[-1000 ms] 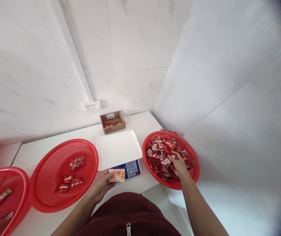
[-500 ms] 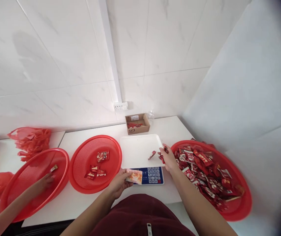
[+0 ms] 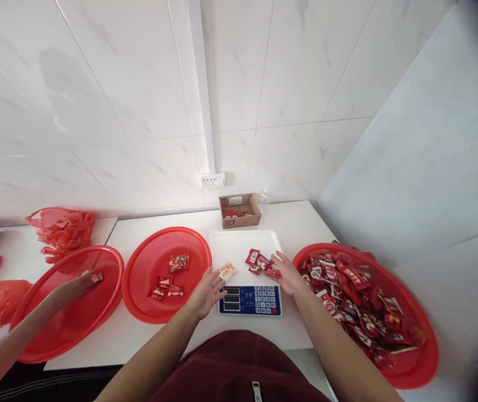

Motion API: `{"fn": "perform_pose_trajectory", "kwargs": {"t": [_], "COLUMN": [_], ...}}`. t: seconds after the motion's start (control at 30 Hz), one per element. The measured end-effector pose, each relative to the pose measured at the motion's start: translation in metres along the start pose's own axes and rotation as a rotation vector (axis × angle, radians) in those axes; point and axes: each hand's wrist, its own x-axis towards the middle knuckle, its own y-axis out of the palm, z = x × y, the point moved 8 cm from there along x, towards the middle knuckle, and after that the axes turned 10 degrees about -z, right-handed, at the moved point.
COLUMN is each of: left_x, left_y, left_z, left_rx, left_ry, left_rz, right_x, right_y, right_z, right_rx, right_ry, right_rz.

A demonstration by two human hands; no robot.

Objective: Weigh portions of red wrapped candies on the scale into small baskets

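Note:
My left hand (image 3: 208, 291) is open, palm up, beside the left edge of the scale's keypad panel (image 3: 249, 301), and holds nothing. A pale orange and white packet (image 3: 227, 271) lies on the white scale tray (image 3: 243, 240) just past its fingertips. My right hand (image 3: 288, 274) has its fingers apart at the tray's right edge, next to several red packets (image 3: 259, 262) on the tray. The right red basket (image 3: 429, 357), heaped with red and brown packets (image 3: 356, 307), is beside my right forearm.
A middle red basket (image 3: 138, 273) holds several red packets. A person's hand (image 3: 65, 293) reaches into the left basket (image 3: 115, 268), by a small packet. An open cardboard box (image 3: 241, 221) stands behind the tray. Red plastic bags (image 3: 65, 229) lie far left.
The orange packet has left my left hand and lies on the tray. My right hand has let go of red packets, now on the tray. The other person's hand has moved in its basket.

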Motion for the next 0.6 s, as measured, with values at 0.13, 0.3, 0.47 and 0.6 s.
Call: {"fn": "perform_pose_trajectory", "kwargs": {"t": [0.13, 0.3, 0.47, 0.6], "left_x": [0.002, -0.004, -0.008, -0.011], "left_y": [-0.006, -0.009, -0.004, -0.006], "left_z": [0.012, 0.033, 0.033, 0.027], "left_rx": [0.083, 0.154, 0.199, 0.217], "left_ry": [-0.054, -0.134, -0.12, -0.073], "left_rz": [-0.024, 0.049, 0.075, 0.084], "right_x": [-0.001, -0.008, -0.017, -0.01], "right_y": [-0.027, -0.025, 0.006, -0.025], "right_z": [-0.012, -0.025, -0.03, -0.008], "right_rx": [0.083, 0.12, 0.073, -0.078], "right_ry": [0.016, 0.041, 0.058, -0.154], "right_rz": [-0.065, -0.083, 0.062, -0.013]}}
